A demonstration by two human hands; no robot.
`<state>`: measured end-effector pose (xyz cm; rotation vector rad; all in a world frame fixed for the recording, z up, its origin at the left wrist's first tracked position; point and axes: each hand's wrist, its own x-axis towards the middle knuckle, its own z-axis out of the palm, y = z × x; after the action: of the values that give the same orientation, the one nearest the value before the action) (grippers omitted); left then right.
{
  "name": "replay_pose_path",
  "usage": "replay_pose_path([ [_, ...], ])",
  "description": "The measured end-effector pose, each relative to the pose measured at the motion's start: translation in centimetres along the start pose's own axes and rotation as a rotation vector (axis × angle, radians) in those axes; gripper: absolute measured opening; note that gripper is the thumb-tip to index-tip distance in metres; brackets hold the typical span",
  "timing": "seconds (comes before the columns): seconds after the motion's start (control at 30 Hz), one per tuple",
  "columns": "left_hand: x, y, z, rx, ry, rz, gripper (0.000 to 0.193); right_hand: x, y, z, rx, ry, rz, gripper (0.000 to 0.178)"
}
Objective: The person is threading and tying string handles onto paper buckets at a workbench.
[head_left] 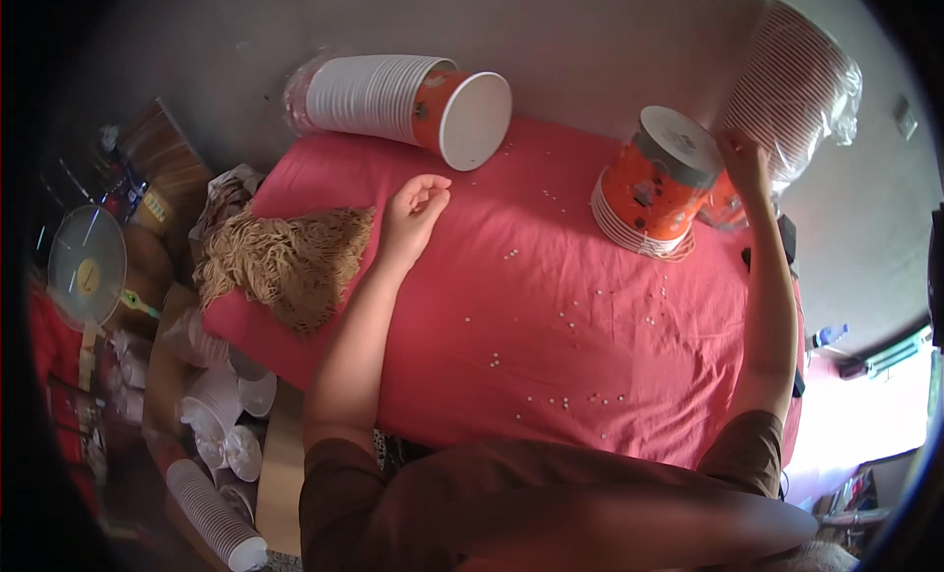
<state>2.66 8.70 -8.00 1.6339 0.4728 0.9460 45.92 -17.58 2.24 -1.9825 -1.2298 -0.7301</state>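
Observation:
My left hand (418, 216) hovers above the red cloth, fingers loosely curled and thumb apart, with nothing seen in it. At the right, my right hand (744, 164) has its fingers bent in beside the upper end of an upside-down stack of orange paper buckets (644, 190). A dark band and a pale round base top that stack, and several white rims show at its bottom. What the right fingertips pinch, if anything, is hidden. Behind this hand leans a tall stack of nested buckets (787, 90) in clear plastic wrap.
Another bucket stack (364, 98) lies on its side at the back, its white mouth facing right. Small white bits (565, 403) are scattered over the red cloth (551, 306). A fringed tan cloth (285, 262) lies at the left; stacked plastic cups (211, 513) are below it.

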Motion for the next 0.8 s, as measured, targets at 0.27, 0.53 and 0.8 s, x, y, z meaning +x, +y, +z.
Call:
replay_pose_path([
  [0.27,1.2,-5.8,-2.1,0.218,0.232,0.128,0.027,-2.8,-20.1,5.8,0.071,-0.303,-0.414,0.016],
  [0.53,2.1,-7.3,-0.7,0.499,0.262,0.269,0.044,-6.0,-26.5,24.4,0.430,-0.481,-0.195,0.071],
  [0.8,2.1,-7.7,-0.9,0.319,0.257,0.136,0.047,-6.1,-27.6,25.7,0.340,-0.382,-0.212,0.022],
])
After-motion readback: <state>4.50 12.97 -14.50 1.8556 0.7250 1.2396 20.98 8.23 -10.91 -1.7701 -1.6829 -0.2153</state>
